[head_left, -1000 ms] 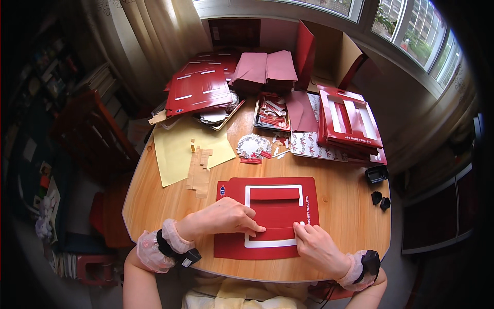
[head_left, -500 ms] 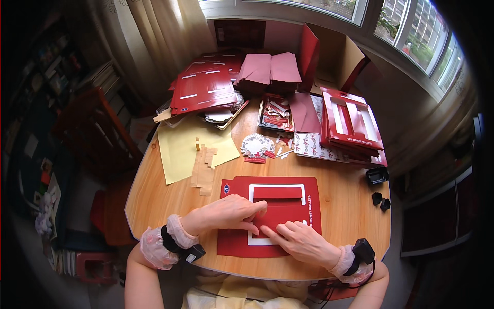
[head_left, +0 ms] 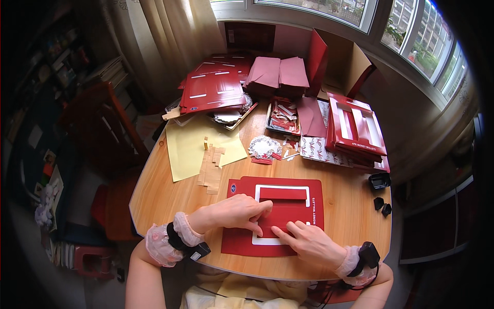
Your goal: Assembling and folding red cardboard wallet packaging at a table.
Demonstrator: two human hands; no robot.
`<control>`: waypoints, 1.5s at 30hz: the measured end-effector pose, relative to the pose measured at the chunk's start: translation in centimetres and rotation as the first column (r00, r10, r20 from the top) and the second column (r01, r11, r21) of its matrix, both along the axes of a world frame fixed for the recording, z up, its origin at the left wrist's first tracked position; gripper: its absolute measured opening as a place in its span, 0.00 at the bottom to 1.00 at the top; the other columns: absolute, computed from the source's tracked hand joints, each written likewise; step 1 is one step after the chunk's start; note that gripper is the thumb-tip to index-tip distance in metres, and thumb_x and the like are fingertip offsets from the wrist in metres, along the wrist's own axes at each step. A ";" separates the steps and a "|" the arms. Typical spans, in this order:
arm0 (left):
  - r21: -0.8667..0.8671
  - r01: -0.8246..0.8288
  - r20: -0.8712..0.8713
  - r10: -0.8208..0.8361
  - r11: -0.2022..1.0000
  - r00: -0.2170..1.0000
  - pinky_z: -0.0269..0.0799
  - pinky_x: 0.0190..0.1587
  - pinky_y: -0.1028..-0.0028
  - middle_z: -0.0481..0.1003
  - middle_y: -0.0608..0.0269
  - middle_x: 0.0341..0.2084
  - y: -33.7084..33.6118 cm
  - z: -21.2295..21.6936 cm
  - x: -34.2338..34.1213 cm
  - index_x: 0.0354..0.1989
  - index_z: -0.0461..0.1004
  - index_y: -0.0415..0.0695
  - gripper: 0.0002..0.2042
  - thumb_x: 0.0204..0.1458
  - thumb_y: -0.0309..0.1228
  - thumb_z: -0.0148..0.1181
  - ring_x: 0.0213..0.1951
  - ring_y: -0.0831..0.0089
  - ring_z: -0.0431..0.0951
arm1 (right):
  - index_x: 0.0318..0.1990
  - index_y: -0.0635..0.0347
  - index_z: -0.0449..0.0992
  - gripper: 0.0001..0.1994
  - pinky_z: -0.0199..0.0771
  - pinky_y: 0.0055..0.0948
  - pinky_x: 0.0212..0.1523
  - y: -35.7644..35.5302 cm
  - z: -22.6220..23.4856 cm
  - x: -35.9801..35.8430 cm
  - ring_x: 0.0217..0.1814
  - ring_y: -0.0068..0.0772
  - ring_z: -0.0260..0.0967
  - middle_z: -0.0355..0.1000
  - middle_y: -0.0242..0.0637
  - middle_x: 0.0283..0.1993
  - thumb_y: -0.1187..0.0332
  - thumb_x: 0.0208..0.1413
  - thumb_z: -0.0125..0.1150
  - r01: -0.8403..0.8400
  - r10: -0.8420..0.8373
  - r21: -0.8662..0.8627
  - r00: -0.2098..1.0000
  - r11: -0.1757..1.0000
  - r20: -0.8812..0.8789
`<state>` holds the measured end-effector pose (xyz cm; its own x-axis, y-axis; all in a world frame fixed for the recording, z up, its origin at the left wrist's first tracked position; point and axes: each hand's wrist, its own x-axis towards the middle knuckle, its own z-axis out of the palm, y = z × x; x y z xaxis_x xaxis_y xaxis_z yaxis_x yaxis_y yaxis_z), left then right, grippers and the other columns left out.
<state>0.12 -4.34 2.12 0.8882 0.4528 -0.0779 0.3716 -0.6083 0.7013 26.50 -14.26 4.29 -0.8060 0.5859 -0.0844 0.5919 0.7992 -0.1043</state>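
In front of me a red card panel with a white-edged square window frame and a raised red strip lies on the table. My left hand rests over its left side, fingers curled and thumb stretched down onto the lower red band inside the frame. My right hand touches the same band from the right, its index finger extended towards my left thumb. Thumb and fingers stand apart on the left hand; the right hand's fingers are partly spread. I see nothing gripped in either. The undersides of both hands are hidden.
A yellow sheet and tan tape strips lie left. Beyond sit red card panels, pink envelopes, a tray of labels and floral cut-outs. At right are stacked red wallet packs and black plastic pieces.
The whole view has shifted slightly, so the table and everything on it sit a little further right. Both hands keep nearly the same pose on the red card panel.
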 end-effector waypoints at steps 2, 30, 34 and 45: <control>-0.003 -0.009 -0.009 0.009 1.000 1.000 0.67 0.28 0.63 0.74 0.63 0.20 -0.1 0.0 -0.2 0.39 0.67 0.45 0.22 0.50 0.44 0.74 0.25 0.60 0.77 | 0.70 0.66 0.63 0.33 0.75 0.29 0.44 -0.3 0.5 0.5 0.46 0.37 0.67 0.65 0.40 0.46 0.70 0.55 0.58 0.020 -0.020 -0.053 1.000 0.998 -0.010; -0.004 0.045 -0.023 -0.045 0.999 0.999 0.68 0.30 0.63 0.74 0.64 0.21 0.3 -0.3 -0.2 0.38 0.69 0.46 0.21 0.52 0.47 0.72 0.27 0.61 0.78 | 0.53 0.62 0.79 0.22 0.78 0.39 0.38 -2.7 -1.9 4.2 0.38 0.46 0.70 0.66 0.45 0.37 0.81 0.48 0.62 0.396 -0.429 -0.169 0.798 0.903 -0.424; -0.006 0.045 -0.020 -0.045 0.999 0.999 0.68 0.30 0.63 0.74 0.64 0.21 0.3 0.0 -0.2 0.38 0.69 0.45 0.20 0.52 0.46 0.72 0.27 0.61 0.77 | 0.51 0.62 0.80 0.20 0.78 0.39 0.38 -2.4 -1.1 4.1 0.38 0.46 0.71 0.66 0.45 0.36 0.81 0.48 0.63 0.387 -0.416 -0.153 0.825 0.909 -0.382; 0.029 0.046 0.002 -0.046 0.999 0.999 0.68 0.30 0.64 0.76 0.64 0.23 0.1 -0.2 -0.2 0.33 0.70 0.45 0.19 0.52 0.46 0.72 0.28 0.61 0.78 | 0.49 0.54 0.84 0.22 0.77 0.36 0.38 0.3 0.2 4.9 0.38 0.41 0.72 0.70 0.38 0.36 0.81 0.44 0.64 0.367 -0.405 -0.172 0.812 0.914 -0.420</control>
<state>-0.13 -4.29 1.90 0.9084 0.4134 -0.0634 0.3411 -0.6447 0.6842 31.45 -13.95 4.46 -0.4783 0.8631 0.1622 0.7266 0.4927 -0.4789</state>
